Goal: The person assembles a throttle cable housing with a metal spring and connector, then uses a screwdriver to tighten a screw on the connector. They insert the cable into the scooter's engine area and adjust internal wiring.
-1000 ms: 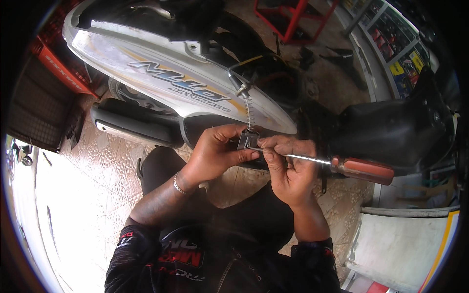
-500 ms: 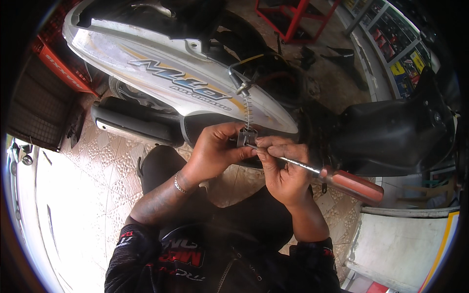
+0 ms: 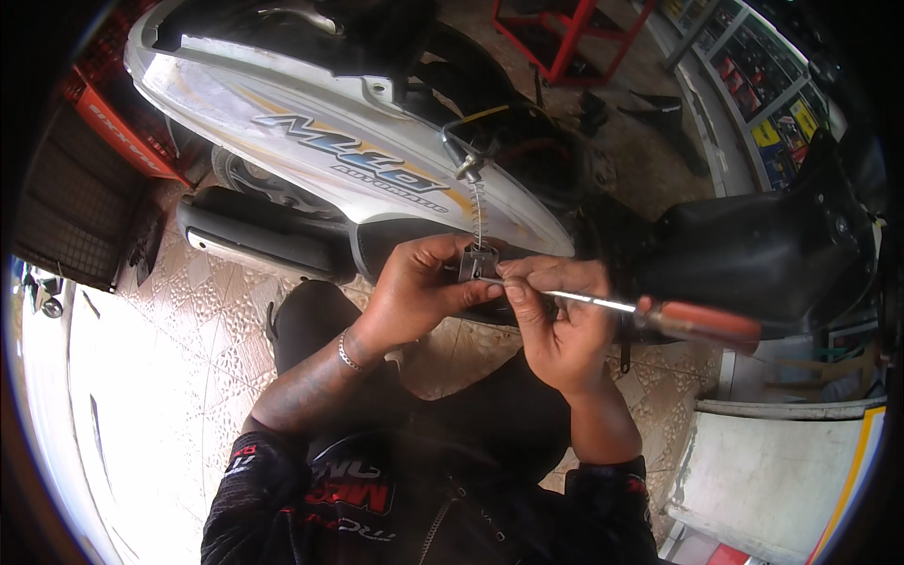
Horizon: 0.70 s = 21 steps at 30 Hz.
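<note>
My left hand is closed, fingers and thumb around a small grey metal throttle slide. A thin coil spring rises from the slide to a metal cap on a bent cable end beside the scooter's white side panel. In my right hand, pinched by the shaft close to its tip, is a screwdriver with a red-brown handle, blurred by motion. Its tip meets the slide's lower part, partly hidden by my fingers.
The scooter's black seat-like part spreads to the right. A footboard juts out at left. Farther off stand a red metal stand, a red rack and a glass display case. A pale bench is at lower right.
My right hand and the screwdriver have shifted slightly right, and the handle now blurs. My left hand stays in place with the throttle slide.
</note>
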Each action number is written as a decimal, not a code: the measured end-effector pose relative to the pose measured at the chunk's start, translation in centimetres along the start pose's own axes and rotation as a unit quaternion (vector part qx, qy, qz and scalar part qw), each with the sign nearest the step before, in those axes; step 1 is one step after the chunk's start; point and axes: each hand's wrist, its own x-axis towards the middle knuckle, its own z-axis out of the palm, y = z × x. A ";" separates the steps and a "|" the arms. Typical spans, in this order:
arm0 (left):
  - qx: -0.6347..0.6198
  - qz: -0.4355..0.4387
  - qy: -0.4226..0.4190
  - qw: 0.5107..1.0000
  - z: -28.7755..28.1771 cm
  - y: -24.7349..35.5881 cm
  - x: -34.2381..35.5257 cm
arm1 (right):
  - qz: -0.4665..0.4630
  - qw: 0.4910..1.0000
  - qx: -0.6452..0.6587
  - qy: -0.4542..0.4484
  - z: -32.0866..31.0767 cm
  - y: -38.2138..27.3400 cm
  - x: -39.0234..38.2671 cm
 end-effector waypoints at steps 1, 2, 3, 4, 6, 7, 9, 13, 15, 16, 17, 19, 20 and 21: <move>0.006 -0.008 0.004 1.000 0.1 0.1 0.0 | 0.031 0.999 0.018 -0.002 -0.5 -0.3 0.5; 0.005 -0.011 0.005 1.000 0.1 0.3 0.0 | 0.054 0.997 0.046 -0.003 -1.0 -0.5 1.1; 0.000 -0.012 0.005 1.000 0.2 0.4 0.1 | 0.060 0.994 0.093 0.005 -1.4 -0.6 1.7; 0.002 -0.018 0.008 1.000 0.2 0.5 0.1 | 0.069 0.991 0.111 0.011 -1.7 -0.6 2.5; -0.007 -0.026 0.006 1.000 0.2 0.7 0.0 | 0.118 0.985 0.129 0.003 -2.0 -0.6 3.8; -0.003 -0.031 0.007 0.999 0.2 0.8 0.0 | 0.145 0.982 0.122 -0.018 -2.1 -0.7 4.4; -0.008 -0.037 0.005 0.999 0.2 0.9 0.0 | 0.174 0.979 0.095 -0.042 -1.9 -0.7 5.5; -0.002 -0.020 0.005 1.000 0.1 0.6 0.0 | 0.207 0.970 0.109 -0.068 -1.4 -0.9 6.4; -0.009 -0.025 0.007 1.000 0.0 0.5 0.1 | 0.214 0.969 0.094 -0.083 -1.3 -0.8 6.7; -0.014 -0.017 0.005 1.000 0.0 0.4 0.1 | 0.206 0.970 0.086 -0.093 -1.3 -0.7 6.8; -0.020 -0.020 0.004 1.000 0.0 0.4 0.1 | 0.197 0.972 0.079 -0.104 -1.3 -0.5 7.0; -0.023 -0.028 0.001 0.999 -0.1 0.4 0.1 | 0.188 0.972 0.061 -0.124 -1.5 -0.2 7.5; -0.020 -0.032 0.000 0.999 -0.1 0.4 0.1 | 0.187 0.972 0.051 -0.134 -1.6 -0.2 7.7; -0.021 -0.033 -0.003 0.999 -0.1 0.5 0.1 | 0.189 0.971 0.040 -0.144 -1.6 -0.2 7.9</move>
